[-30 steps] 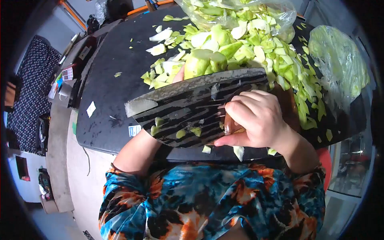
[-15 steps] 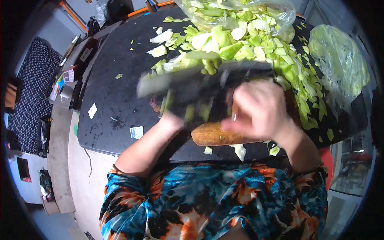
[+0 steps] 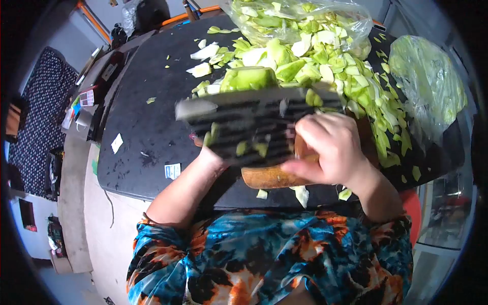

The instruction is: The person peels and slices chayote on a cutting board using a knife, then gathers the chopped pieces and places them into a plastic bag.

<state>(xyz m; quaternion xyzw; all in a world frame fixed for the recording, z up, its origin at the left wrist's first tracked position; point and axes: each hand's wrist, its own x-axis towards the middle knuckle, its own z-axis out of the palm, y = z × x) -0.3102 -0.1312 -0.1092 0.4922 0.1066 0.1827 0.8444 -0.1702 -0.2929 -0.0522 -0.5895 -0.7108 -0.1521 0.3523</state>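
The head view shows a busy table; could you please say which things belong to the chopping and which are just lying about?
Part of the job:
cleaver, in the right hand
green vegetable beyond it
wooden board
cut pieces
upper plastic bag and far-right plastic bag, probably

Lying about, apparently:
blue-and-white packet
white slip
dotted cloth

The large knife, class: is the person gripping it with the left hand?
No, the right hand is the one gripping the knife.
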